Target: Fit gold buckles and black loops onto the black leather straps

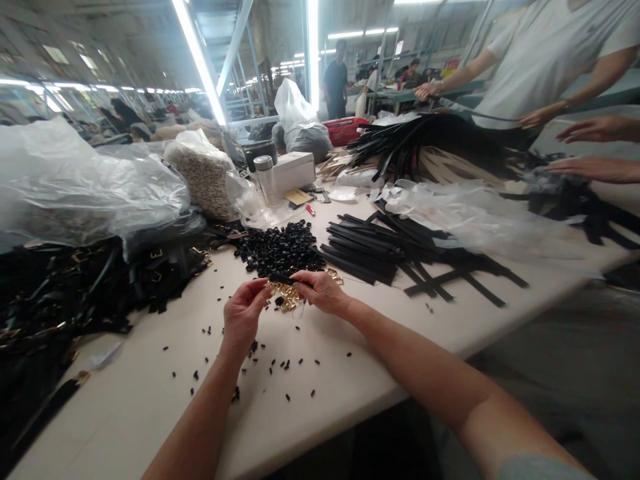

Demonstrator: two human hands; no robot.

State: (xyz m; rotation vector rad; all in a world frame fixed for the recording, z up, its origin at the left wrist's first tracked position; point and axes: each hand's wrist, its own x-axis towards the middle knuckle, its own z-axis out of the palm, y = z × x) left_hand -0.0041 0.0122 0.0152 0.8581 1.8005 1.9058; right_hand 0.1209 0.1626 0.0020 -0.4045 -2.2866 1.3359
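Between my hands, above the table, is the end of a black strap. My right hand grips the strap with thumb and fingers. My left hand is closed in a pinch at the strap's left end; anything small between its fingertips is hidden. Just below the strap lies a small pile of gold buckles. Behind my hands is a heap of small black loops. Tiny black pieces are scattered over the table near my left forearm.
Black straps lie flat to the right, partly under plastic sheeting. Finished-looking belts with buckles are piled at left beside plastic bags. A glass bottle and white box stand behind. Co-workers' hands are at right.
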